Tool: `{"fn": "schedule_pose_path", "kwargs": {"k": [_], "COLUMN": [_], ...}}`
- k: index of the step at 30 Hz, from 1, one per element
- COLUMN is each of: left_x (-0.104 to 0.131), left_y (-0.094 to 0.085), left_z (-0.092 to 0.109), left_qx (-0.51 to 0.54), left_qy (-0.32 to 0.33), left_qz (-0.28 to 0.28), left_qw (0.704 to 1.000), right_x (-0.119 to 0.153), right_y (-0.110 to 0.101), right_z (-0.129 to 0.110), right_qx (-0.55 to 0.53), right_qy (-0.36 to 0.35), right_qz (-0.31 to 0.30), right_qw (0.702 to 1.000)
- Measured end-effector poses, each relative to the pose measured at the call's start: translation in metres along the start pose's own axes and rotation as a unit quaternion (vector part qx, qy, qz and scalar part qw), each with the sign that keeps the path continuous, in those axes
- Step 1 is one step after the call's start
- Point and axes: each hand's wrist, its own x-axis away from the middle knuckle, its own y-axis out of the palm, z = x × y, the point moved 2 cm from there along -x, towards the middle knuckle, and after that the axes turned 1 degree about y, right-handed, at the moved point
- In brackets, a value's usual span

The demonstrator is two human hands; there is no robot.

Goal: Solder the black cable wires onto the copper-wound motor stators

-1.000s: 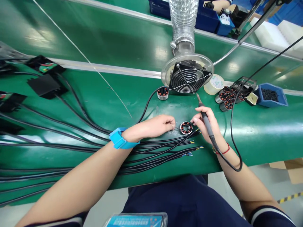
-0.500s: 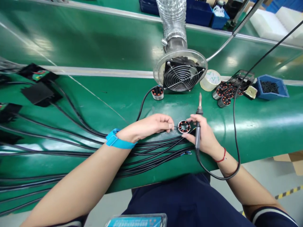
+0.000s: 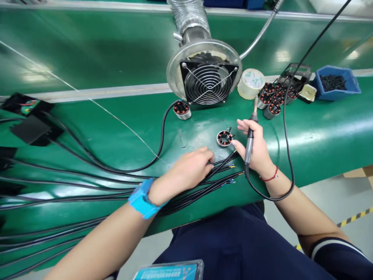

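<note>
My right hand [image 3: 256, 149] holds a soldering iron [image 3: 250, 146] against the palm, its tip pointing away from me. The thumb and fingers of that hand are spread, with the thumb tip close to a ring-shaped motor stator [image 3: 224, 139] with copper windings. The stator lies on the green bench, and short dark leads stick out of it. My left hand [image 3: 194, 167] rests over the bundle of black cables [image 3: 210, 182], its fingers curled and pinching at a black cable; the fingertips are partly hidden. Bare coloured wire ends show at the right of the bundle.
A fume extractor fan [image 3: 210, 83] stands behind. Left of it is another stator [image 3: 182, 110] with a cable. Several stators [image 3: 272, 111] sit at the right, near a tape roll [image 3: 251, 83], a sponge [image 3: 307, 93] and a blue bin [image 3: 338, 83]. The iron's cord [image 3: 287, 144] loops over my right forearm.
My left hand has left the lead at the stator and moved down onto the cables. My right fingers have opened away from the stator, still holding the iron. The view has shifted.
</note>
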Motion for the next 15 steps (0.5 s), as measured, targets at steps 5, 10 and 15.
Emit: {"fn": "schedule_pose_path", "kwargs": {"k": [5,10,15], "left_x": [0.007,0.006,0.002], "left_y": [0.005,-0.008,-0.017], "left_z": [0.026,0.018,0.001], "left_qx": [-0.083,0.081,0.241], "left_qy": [-0.009,0.019,0.065], "left_qz": [0.016,0.100,0.157], "left_qw": [0.996,0.992,0.955], "right_x": [0.004,0.007,0.004], "right_y": [-0.009,-0.012,-0.013], "right_z": [-0.005,-0.010,-0.018], "right_qx": [-0.032,-0.033,-0.090], "right_qy": [-0.015,-0.058,-0.007], "right_qz": [0.043,0.073,0.073], "right_qw": [0.998,0.995,0.993]}}
